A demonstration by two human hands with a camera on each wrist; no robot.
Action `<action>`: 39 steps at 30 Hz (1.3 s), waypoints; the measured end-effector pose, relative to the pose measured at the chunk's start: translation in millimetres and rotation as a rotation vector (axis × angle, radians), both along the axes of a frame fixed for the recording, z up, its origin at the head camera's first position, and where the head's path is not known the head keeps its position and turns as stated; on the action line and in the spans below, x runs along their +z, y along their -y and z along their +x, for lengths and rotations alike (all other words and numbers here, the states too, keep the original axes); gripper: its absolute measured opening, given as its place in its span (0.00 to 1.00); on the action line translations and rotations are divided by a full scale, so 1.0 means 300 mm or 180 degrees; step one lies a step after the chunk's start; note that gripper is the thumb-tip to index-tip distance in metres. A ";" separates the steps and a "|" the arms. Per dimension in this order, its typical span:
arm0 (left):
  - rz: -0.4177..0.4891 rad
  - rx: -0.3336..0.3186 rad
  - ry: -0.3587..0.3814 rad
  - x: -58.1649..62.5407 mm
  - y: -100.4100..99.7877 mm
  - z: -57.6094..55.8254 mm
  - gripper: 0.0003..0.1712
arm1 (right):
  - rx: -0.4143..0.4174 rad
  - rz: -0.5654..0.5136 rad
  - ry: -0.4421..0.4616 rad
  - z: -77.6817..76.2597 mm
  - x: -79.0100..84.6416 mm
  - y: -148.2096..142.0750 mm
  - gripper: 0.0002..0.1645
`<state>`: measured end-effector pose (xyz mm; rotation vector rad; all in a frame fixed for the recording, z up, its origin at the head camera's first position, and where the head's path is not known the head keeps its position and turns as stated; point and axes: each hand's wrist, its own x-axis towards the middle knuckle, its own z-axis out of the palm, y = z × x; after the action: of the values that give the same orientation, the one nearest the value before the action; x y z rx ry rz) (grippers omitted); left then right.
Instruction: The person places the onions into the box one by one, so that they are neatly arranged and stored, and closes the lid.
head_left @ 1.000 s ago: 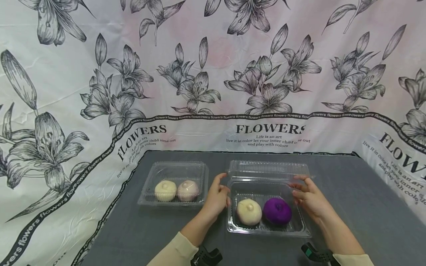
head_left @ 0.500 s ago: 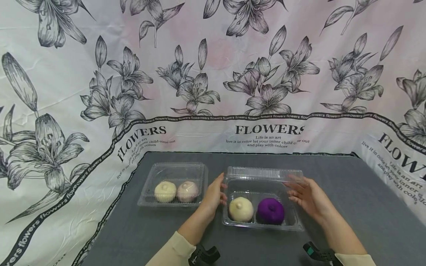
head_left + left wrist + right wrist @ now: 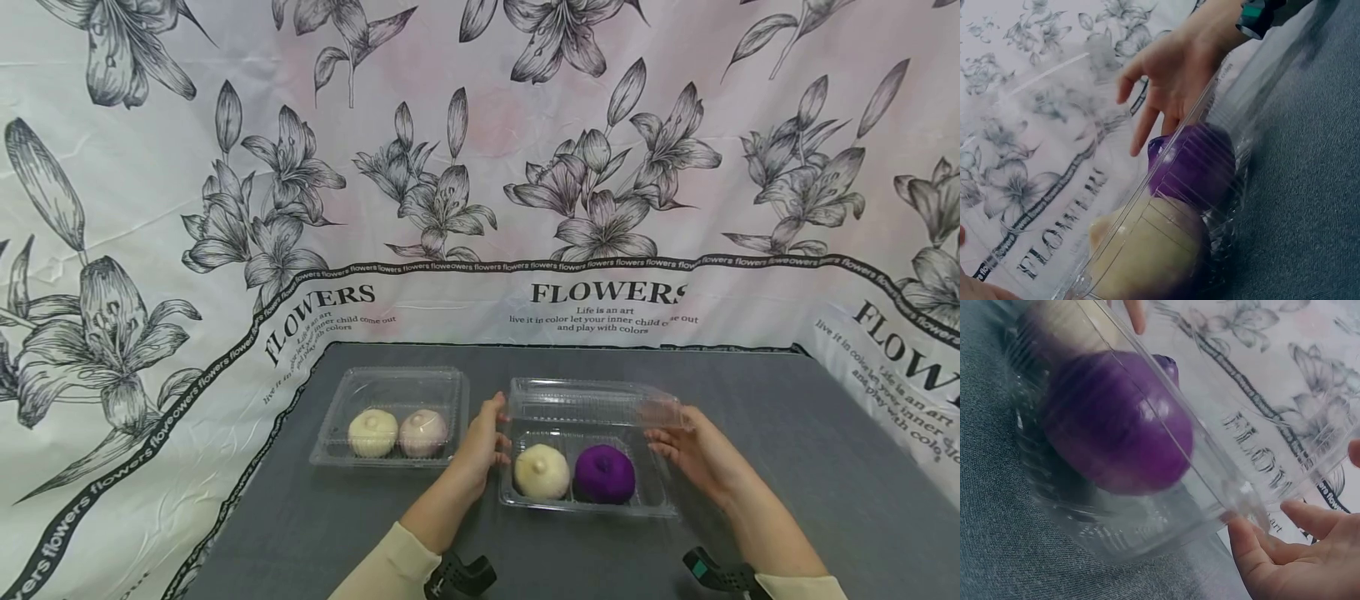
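Note:
A clear plastic clamshell box (image 3: 585, 509) sits on the grey table with its lid (image 3: 577, 404) raised at the back. Inside lie a round cream bun-like piece (image 3: 542, 472) with a nub on top and a purple one (image 3: 605, 474) beside it. My left hand (image 3: 472, 454) is at the left side of the box and lid, fingers loosely bent. On the other side, my right hand (image 3: 701, 454) has its fingers against the lid's right edge, partly seen through the plastic. In the right wrist view, its fingertips (image 3: 1241, 528) touch the box near the hinge corner.
To the left stands a second clear plastic box (image 3: 337, 404), lid down, holding a cream piece (image 3: 372, 433) and a pale pink one (image 3: 422, 433). Behind the grey table (image 3: 750, 392) hangs a white flower-printed cloth (image 3: 450, 208).
The box has shifted slightly left and away from me, with both buns in it. Its lid has come up a little from leaning back. Both hands have followed along its sides.

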<state>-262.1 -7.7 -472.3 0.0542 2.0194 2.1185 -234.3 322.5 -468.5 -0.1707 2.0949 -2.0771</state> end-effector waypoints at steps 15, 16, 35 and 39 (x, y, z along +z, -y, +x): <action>0.0392 0.0103 -0.0160 -0.020 -0.004 -0.004 0.46 | 0.0276 -0.0494 0.0012 -0.009 -0.020 0.003 0.45; 0.0401 0.0113 -0.0168 -0.020 -0.005 -0.004 0.46 | 0.0295 -0.0489 0.0026 -0.009 -0.022 0.002 0.46; -0.0292 0.0299 -0.0244 -0.064 -0.048 0.022 0.27 | -0.0590 0.1396 0.0758 0.025 -0.026 0.047 0.40; -0.0719 0.0157 -0.0040 -0.075 -0.046 0.037 0.19 | -0.0544 0.1334 0.0698 0.031 -0.027 0.050 0.41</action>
<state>-251.0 6.1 -494.7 -0.0182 2.2752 1.9070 -224.9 307.5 -476.5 0.2900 2.4070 -1.5945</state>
